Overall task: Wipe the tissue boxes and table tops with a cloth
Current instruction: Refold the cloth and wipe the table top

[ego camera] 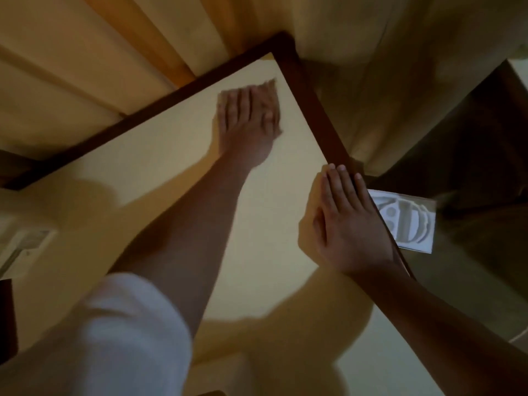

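As the camera looked steeply down, the table top point(177, 172) filled most of the view: a pale cream panel, smooth and bare where visible, framed by a dark wood border point(311, 104) along its far and right sides. Lighting was dim and warm, and soft shadows of both arms lay across the panel.

The left hand point(245, 121) was stretched to the far right corner of the panel, palm down and released, fingers straight and pressed flat. It was motion-blurred. A ragged smear just past its fingertips may have been the cloth, but this could not be confirmed. A white sleeve point(120, 332) was rolled above the left forearm.

The right hand point(348, 224) lay flat on the right edge of the table, fingers point(340, 190) straight and close together, grasping nothing, with the outer fingers over the border.

Beyond the far edge hung pleated curtains point(114, 52) in orange and cream. Just beside the right hand, lower than the table edge, lay a white rectangular item point(408, 221) printed with grey curved shapes; whether it was a tissue box could not be told. A pale fixture point(28, 244) showed at the left margin, too blurred to identify.
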Motion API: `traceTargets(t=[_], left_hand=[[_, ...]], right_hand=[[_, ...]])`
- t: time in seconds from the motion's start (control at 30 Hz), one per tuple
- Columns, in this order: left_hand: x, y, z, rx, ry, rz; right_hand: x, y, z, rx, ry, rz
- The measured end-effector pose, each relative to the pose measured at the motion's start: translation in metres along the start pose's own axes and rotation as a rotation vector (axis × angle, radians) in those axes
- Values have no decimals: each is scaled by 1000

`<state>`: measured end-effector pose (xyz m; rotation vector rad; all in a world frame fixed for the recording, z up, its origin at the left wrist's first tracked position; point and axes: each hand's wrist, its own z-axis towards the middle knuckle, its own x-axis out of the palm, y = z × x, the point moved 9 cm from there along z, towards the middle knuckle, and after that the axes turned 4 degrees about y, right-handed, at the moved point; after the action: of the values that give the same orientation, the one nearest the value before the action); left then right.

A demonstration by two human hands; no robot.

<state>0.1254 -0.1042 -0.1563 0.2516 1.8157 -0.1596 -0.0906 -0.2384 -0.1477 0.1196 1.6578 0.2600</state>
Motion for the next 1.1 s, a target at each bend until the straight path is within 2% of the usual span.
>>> traceTargets(t=[0.1,0.2,0.27,0.33,0.4,0.5,0.57,0.67,0.77,0.83,0.9,1.0,1.03,1.1], left_hand=[[-11,-53,24,51,-1,-54],[-2,-75,-53,301,-69,35],[14,-50,-99,366,-60,64],[19,-3,-90,274,-21,56],[13,38,-37,101,-3,108],[-10,42,45,-117,25,-22],[-16,-2,59,-86,17,-59],[-10,-69,-7,182,-32,-14],[12,-60,-91,321,-33,73],[14,-26,-88,255,-22,51],[2,-1,-45,90,-33,28],[-10,-5,16,-74,-34,-78],[-10,-22,18,-53,-22,-88],[-5,-60,-19,100,-37,-39]], right_hand=[[0,-1,1,7,-9,23],[0,-2,-1,17,-12,51],[-1,-1,0,8,-8,54],[0,-2,-1,9,-1,48],[2,-2,0,15,11,36],[2,-2,-2,15,19,24],[1,-3,-3,14,15,21],[0,-3,-2,8,23,30],[2,-2,-2,4,40,26],[2,-1,-2,4,39,17],[2,-1,-1,5,35,8],[2,0,-1,5,24,11],[2,-1,-1,7,16,12],[1,-1,0,5,4,26]])
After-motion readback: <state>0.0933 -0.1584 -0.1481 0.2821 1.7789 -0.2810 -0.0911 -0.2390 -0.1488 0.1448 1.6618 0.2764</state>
